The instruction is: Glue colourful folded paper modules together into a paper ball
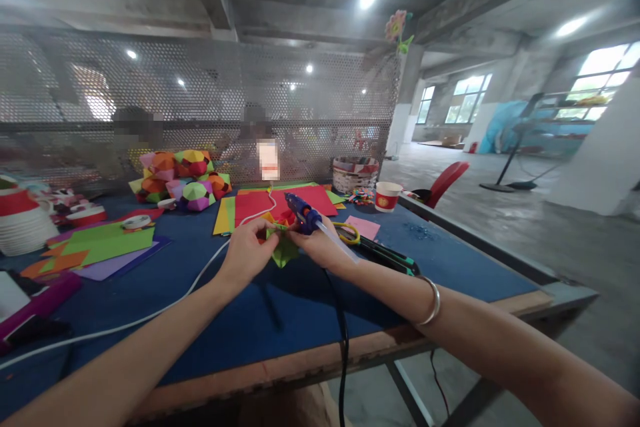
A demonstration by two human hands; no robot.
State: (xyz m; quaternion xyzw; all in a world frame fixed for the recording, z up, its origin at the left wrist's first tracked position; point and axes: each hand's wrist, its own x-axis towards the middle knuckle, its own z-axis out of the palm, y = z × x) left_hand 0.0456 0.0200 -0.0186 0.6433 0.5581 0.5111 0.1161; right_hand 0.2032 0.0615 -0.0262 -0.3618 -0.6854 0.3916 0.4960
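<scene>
My left hand (251, 244) is closed, thumb and finger pinching the edge of a folded green paper piece (285, 251) with orange-red parts behind it. My right hand (320, 243) is wrapped round a blue hot glue gun (301, 212), and its fingertips also touch the paper piece from the right. The gun's nozzle points up and to the left, away from me. A clear glue stick (336, 240) sticks out of its back, and a black cord (343, 327) hangs from it over the table's front edge. The right fingers are partly hidden by the gun.
Red paper sheets (305, 202) lie behind the hands. Yellow-handled scissors (350, 233), a black-green tool (390, 257) and a paper cup (388, 197) are at right. Folded paper balls (197, 195), green sheets (107, 243) and stacked cups (23, 223) stand left. A white cable (200, 277) crosses the table.
</scene>
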